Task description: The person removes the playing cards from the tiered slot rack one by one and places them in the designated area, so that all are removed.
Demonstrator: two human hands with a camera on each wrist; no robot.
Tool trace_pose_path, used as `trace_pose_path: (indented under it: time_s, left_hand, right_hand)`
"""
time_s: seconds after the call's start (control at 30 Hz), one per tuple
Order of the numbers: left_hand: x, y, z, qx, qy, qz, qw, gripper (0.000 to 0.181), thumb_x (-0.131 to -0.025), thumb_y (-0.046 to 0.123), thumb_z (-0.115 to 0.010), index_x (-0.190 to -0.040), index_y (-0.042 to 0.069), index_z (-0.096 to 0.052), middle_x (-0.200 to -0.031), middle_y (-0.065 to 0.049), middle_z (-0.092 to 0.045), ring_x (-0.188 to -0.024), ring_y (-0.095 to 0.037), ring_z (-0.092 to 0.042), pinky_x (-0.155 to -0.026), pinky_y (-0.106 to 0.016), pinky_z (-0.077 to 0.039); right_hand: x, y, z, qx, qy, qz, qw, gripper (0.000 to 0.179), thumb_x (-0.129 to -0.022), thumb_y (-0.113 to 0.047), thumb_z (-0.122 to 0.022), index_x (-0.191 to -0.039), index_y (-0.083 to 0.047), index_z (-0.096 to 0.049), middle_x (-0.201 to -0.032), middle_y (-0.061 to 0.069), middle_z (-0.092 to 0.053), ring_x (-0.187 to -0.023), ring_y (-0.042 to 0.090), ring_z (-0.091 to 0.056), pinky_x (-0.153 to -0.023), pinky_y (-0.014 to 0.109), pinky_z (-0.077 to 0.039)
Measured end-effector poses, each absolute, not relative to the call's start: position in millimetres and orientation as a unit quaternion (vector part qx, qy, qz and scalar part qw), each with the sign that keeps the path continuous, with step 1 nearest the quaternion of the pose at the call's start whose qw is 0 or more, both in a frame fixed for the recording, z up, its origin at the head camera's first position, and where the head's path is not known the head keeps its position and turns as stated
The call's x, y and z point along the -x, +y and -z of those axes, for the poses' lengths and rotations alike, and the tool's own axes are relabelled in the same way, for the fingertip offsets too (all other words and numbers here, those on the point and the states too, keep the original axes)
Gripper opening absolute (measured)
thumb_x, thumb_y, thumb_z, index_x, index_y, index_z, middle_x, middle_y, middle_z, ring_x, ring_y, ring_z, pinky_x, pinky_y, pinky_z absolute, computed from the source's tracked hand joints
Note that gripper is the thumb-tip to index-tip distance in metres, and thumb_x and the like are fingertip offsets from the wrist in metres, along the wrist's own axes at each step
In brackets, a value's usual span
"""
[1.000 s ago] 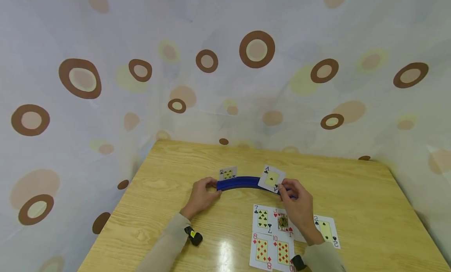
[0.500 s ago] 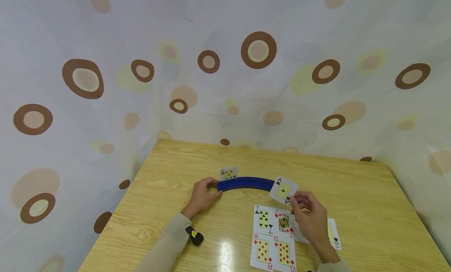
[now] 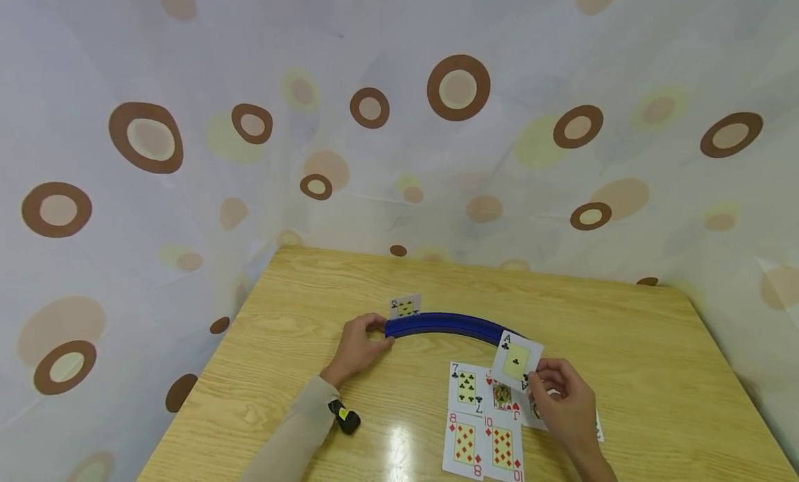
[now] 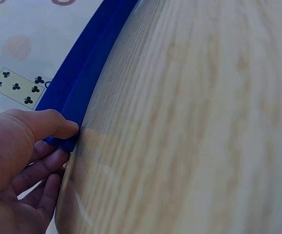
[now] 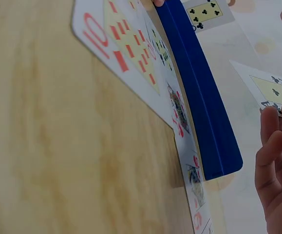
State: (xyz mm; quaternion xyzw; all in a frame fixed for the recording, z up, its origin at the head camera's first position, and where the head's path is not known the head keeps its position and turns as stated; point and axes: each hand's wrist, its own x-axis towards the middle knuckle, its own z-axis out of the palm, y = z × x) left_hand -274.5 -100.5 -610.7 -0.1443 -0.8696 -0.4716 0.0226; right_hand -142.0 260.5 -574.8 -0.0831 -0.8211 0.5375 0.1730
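Note:
My left hand point(image 3: 358, 349) pinches the left end of a curved blue playing card holder point(image 3: 446, 322); in the left wrist view, the thumb point(image 4: 58, 124) lies over its edge with fingers below. A five of clubs point(image 3: 406, 306) stands upright in the holder near that end. My right hand point(image 3: 564, 402) pinches the ace of clubs point(image 3: 517, 358) by its lower right corner. In the head view this card overlaps the holder's right end and the jack of hearts point(image 3: 501, 397). The right wrist view shows the ace point(image 5: 265, 90) raised, apart from the holder.
Face-up cards lie before the holder: a seven of clubs point(image 3: 465, 388), eight of diamonds point(image 3: 463, 446) and ten of diamonds point(image 3: 503, 449). More cards beside them are mostly hidden by my right hand. The wooden table point(image 3: 299, 281) meets a patterned curtain point(image 3: 399, 156) behind.
My right hand has moved right and toward me with the ace of clubs, uncovering more of the holder's right part. My left hand has stayed at the holder's left end.

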Motion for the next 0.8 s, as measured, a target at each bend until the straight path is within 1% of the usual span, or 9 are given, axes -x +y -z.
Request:
trace_pose_path:
  time_s: [0.13,0.33,0.47,0.57,0.63,0.7,0.8]
  left_hand:
    - [274,-100,611,0.143,-0.870,0.471,0.021,0.028,-0.090,0.007,-0.087,-0.115,0.002,-0.077,-0.107,-0.011,-0.080,-0.104,-0.026,-0.076,-0.099,-0.045,-0.062]
    - [274,-99,609,0.138,-0.868,0.477,0.024,0.028,-0.089,0.007,-0.087,-0.115,0.002,-0.078,-0.107,-0.011,-0.081,-0.103,-0.026,-0.077,-0.099,-0.049,-0.062]
    - [274,-99,610,0.138,-0.867,0.479,0.025,0.028,-0.088,0.007,-0.088,-0.114,0.002,-0.078,-0.106,-0.011,-0.080,-0.102,-0.026,-0.076,-0.098,-0.050,-0.062]
    - [274,-99,610,0.139,-0.867,0.478,0.024,0.028,-0.088,0.007,-0.088,-0.114,0.002,-0.078,-0.106,-0.011,-0.081,-0.102,-0.026,-0.077,-0.098,-0.049,-0.062]
    - [274,-99,610,0.140,-0.866,0.479,0.025,0.028,-0.089,0.007,-0.088,-0.114,0.002,-0.078,-0.106,-0.011,-0.081,-0.102,-0.026,-0.077,-0.099,-0.049,-0.062]
    - [274,-99,610,0.141,-0.866,0.478,0.026,0.028,-0.089,0.007,-0.088,-0.114,0.002,-0.078,-0.106,-0.011,-0.081,-0.102,-0.027,-0.077,-0.099,-0.049,-0.062]
    - [274,-100,610,0.142,-0.866,0.479,0.024,0.027,-0.089,0.007,-0.087,-0.114,0.002,-0.078,-0.106,-0.011,-0.081,-0.102,-0.026,-0.077,-0.098,-0.048,-0.062]
  right_hand:
    - [132,261,576,0.100,-0.821,-0.540,0.155,0.015,-0.098,0.003,-0.073,-0.113,0.003,-0.070,-0.080,0.000,-0.076,-0.063,0.008,-0.068,-0.056,0.020,-0.056]
    - [121,265,583,0.144,-0.829,-0.526,0.127,0.016,-0.099,0.000,-0.073,-0.115,0.000,-0.069,-0.081,-0.002,-0.076,-0.064,0.008,-0.067,-0.056,0.022,-0.057]
    - [116,271,585,0.156,-0.837,-0.512,0.114,0.018,-0.098,0.003,-0.073,-0.116,0.001,-0.069,-0.084,0.004,-0.078,-0.064,0.009,-0.067,-0.059,0.023,-0.058]
    - [113,274,584,0.174,-0.845,-0.498,0.085,0.022,-0.098,0.001,-0.073,-0.120,0.000,-0.069,-0.087,0.008,-0.079,-0.065,0.008,-0.067,-0.062,0.022,-0.058]
    - [111,276,583,0.188,-0.846,-0.495,0.062,0.024,-0.099,-0.002,-0.073,-0.122,0.000,-0.069,-0.089,0.008,-0.080,-0.067,0.008,-0.068,-0.063,0.022,-0.058]
    - [108,278,584,0.199,-0.845,-0.496,0.036,0.027,-0.100,-0.005,-0.074,-0.125,0.000,-0.068,-0.089,0.005,-0.080,-0.067,0.008,-0.068,-0.062,0.023,-0.058]
    - [104,281,586,0.209,-0.834,-0.511,0.009,0.030,-0.101,-0.006,-0.073,-0.128,0.002,-0.066,-0.086,0.002,-0.079,-0.065,0.010,-0.069,-0.060,0.025,-0.059]
